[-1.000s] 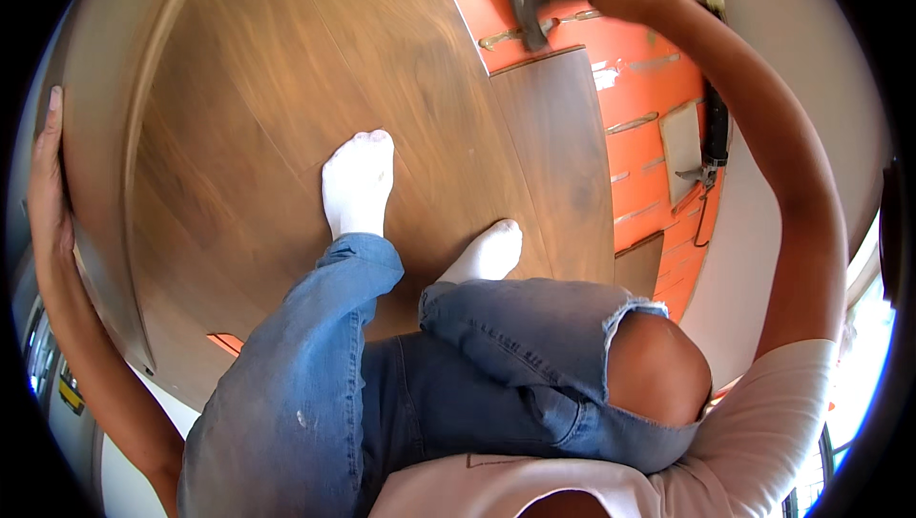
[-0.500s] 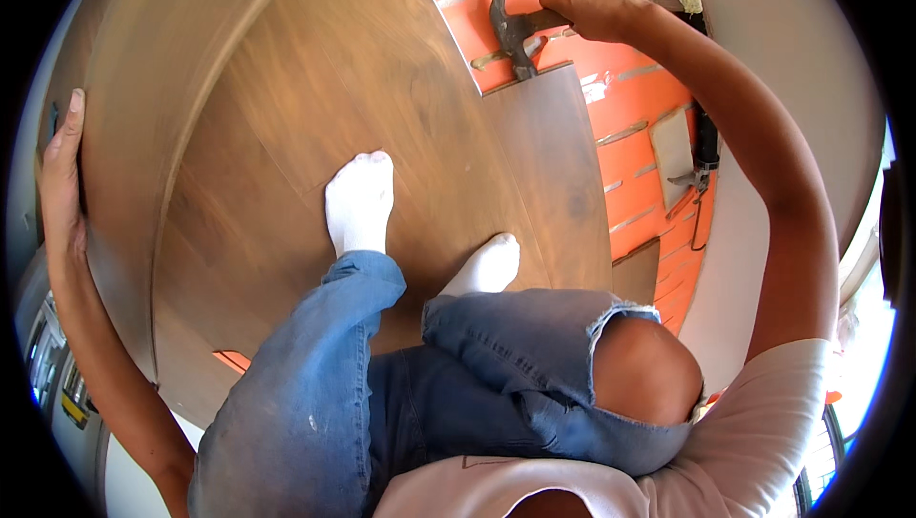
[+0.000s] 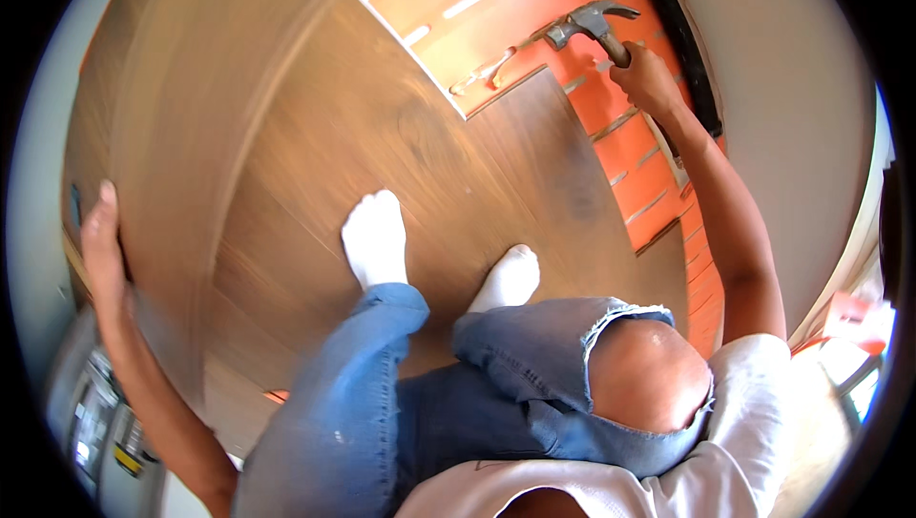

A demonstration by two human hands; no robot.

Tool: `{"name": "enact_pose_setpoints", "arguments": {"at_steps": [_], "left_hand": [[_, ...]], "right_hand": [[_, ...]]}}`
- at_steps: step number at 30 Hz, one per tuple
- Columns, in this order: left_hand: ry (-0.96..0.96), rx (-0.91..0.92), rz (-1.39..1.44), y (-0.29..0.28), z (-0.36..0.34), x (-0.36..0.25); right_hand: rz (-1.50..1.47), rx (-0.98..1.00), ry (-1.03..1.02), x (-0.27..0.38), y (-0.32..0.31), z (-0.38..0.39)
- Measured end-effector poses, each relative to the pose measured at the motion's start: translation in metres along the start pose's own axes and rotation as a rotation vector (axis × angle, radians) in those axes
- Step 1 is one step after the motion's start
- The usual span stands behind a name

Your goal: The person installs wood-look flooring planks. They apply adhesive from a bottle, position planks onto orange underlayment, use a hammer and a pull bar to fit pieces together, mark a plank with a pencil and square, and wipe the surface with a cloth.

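Observation:
My right hand [image 3: 651, 84] is closed around the handle of a claw hammer [image 3: 584, 24]. The hammer's head is beyond the exposed end of a brown floor plank [image 3: 544, 122], apart from it, above the orange underlay [image 3: 611, 108]. To the far left, my left hand [image 3: 103, 237] lies with its fingers stretched along a brown wooden panel [image 3: 176, 127], holding nothing. On the underlay near the plank's end lies a slim, pale and reddish item [image 3: 487, 74], too blurred to name.
A long black bar [image 3: 677, 51] lies along the pale wall [image 3: 792, 89] on the right. My white-socked feet [image 3: 375, 237] rest on the laid planks [image 3: 334, 127]. A short plank piece [image 3: 665, 265] sits on the underlay near my knee. Blurred items [image 3: 129, 442] stand at lower left.
My right hand has drawn the hammer away from the plank's end, toward the right wall, and its head has turned. The view has shifted; my left hand stays at the panel.

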State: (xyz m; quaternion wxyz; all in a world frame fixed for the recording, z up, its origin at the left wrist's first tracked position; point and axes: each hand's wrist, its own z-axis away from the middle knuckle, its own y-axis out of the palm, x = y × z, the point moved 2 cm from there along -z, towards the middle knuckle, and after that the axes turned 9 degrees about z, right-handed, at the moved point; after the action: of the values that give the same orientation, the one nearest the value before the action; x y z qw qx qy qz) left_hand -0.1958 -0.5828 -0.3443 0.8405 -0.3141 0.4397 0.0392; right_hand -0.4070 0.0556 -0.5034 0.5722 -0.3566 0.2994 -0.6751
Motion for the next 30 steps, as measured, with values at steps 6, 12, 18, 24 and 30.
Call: {"name": "enact_pose_setpoints", "arguments": {"at_steps": [6,12,18,24,30], "left_hand": [[0.064,0.198,-0.102,0.022,-0.019,-0.019],[0.225,0.278,-0.263,0.074,-0.054,-0.063],[0.401,0.489,-0.624,0.200,-0.085,-0.152],[0.247,0.658,-0.771,0.249,-0.085,-0.221],[0.416,0.848,-0.887,0.352,-0.200,-0.282]], "right_hand": [[0.020,-0.104,-0.033,-0.067,0.027,-0.022],[0.059,-0.186,-0.149,-0.071,0.009,-0.036],[0.083,-0.425,-0.180,-0.113,0.044,-0.047],[-0.638,-0.723,0.058,-0.083,0.084,0.029],[-0.726,-0.910,0.487,-0.084,0.167,0.143]]}}
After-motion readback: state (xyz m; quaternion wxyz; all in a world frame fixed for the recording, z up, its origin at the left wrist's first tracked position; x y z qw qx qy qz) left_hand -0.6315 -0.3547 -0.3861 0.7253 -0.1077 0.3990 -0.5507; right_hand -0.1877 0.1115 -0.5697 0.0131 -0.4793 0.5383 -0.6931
